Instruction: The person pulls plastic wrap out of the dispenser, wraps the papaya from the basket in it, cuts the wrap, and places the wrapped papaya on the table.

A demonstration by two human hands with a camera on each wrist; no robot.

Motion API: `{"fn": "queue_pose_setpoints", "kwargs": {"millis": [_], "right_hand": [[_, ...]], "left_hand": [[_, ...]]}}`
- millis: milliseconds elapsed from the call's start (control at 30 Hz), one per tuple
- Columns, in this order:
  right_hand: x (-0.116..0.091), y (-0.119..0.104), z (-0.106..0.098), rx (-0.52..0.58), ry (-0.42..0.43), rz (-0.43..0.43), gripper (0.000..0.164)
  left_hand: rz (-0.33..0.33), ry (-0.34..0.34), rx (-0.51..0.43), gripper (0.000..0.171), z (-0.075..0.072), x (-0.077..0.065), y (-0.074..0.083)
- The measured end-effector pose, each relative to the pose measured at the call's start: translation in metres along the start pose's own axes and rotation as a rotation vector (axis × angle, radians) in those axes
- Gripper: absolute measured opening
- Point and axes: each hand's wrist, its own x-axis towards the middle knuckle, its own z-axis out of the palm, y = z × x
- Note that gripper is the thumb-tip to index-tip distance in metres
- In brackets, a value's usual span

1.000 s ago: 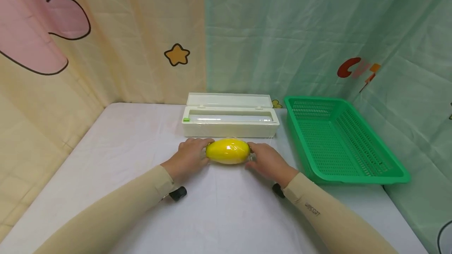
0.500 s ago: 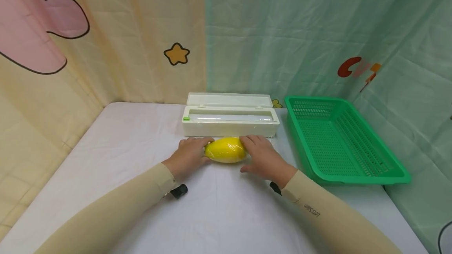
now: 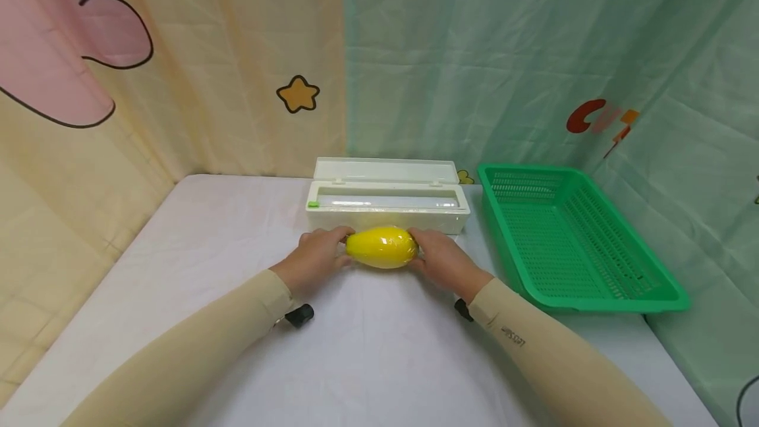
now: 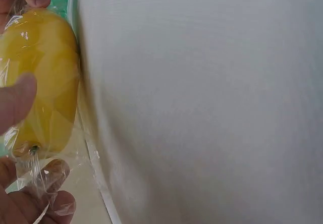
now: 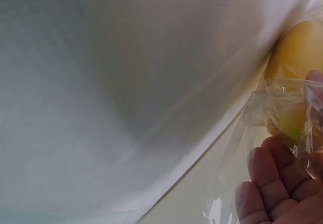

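Observation:
A yellow oblong fruit (image 3: 382, 247) covered in clear plastic wrap lies between my two hands, just in front of the white wrap dispenser (image 3: 388, 219). My left hand (image 3: 314, 254) holds its left end. In the left wrist view, film gathers in a loose twist (image 4: 36, 171) at the stem end, among my fingers, while the thumb lies near the fruit's side. At the other end my right hand (image 3: 443, 257) grips the fruit and its film. The right wrist view has loose film (image 5: 282, 100) crossing the thumb and fingers there.
The dispenser's lid (image 3: 385, 170) is raised, and a film roll (image 3: 385, 201) lies inside. To the right stands a green plastic basket (image 3: 569, 242). A white cloth (image 3: 356, 361) covers the table, and printed curtains (image 3: 534, 51) hang behind.
Half a second ago the right hand lay spread over the fruit's right end; now its fingers close on that end. The fruit has shifted slightly toward the dispenser.

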Motion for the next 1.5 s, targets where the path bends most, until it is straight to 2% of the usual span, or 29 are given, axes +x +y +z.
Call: {"fn": "queue_pose_setpoints", "kwargs": {"millis": [200, 267, 400, 500, 600, 700, 767, 867, 967, 1100, 1200, 1300, 1367, 1500], "right_hand": [[0.003, 0.006, -0.002, 0.059, -0.033, 0.021, 0.064], [0.004, 0.010, -0.002, 0.078, -0.037, 0.023, 0.065], [0.005, 0.015, -0.004, 0.131, -0.046, 0.005, 0.065], [0.003, 0.014, -0.008, 0.168, -0.044, 0.004, 0.071], [0.000, 0.008, -0.013, 0.109, 0.016, 0.006, 0.086], [-0.001, 0.000, -0.015, -0.023, 0.106, -0.032, 0.098], [0.000, -0.004, -0.014, -0.124, 0.142, -0.073, 0.100], [0.003, -0.006, -0.009, -0.227, 0.146, -0.090, 0.101], [0.006, -0.003, -0.003, -0.280, 0.159, -0.099, 0.098], [0.012, 0.003, 0.002, -0.293, 0.217, -0.144, 0.078], [0.015, 0.006, 0.003, -0.284, 0.237, -0.171, 0.068], [0.016, 0.009, 0.002, -0.263, 0.229, -0.179, 0.067], [0.016, 0.010, 0.001, -0.258, 0.231, -0.188, 0.067], [0.017, 0.011, -0.002, -0.255, 0.232, -0.203, 0.066]], "left_hand": [[0.009, 0.014, 0.043, 0.085, 0.002, 0.007, -0.004], [0.032, 0.045, 0.081, 0.081, 0.003, 0.010, -0.006], [0.082, 0.125, 0.125, 0.059, 0.003, 0.016, -0.008], [0.096, 0.139, 0.112, 0.052, 0.001, 0.019, -0.008], [0.093, 0.111, 0.087, 0.049, -0.003, 0.021, -0.009], [0.085, 0.086, 0.063, 0.046, -0.007, 0.021, -0.010], [0.081, 0.080, 0.067, 0.046, -0.009, 0.022, -0.010], [0.080, 0.070, 0.075, 0.048, -0.011, 0.022, -0.009], [0.082, 0.060, 0.082, 0.048, -0.011, 0.023, -0.008], [0.068, 0.031, 0.081, 0.052, -0.012, 0.021, -0.007], [0.038, 0.021, 0.102, 0.066, -0.015, 0.016, -0.002], [0.001, 0.068, 0.197, 0.087, -0.018, 0.008, 0.011], [0.009, 0.105, 0.276, 0.097, -0.017, 0.004, 0.021], [0.094, 0.144, 0.405, 0.100, -0.008, 0.006, 0.034]]}}
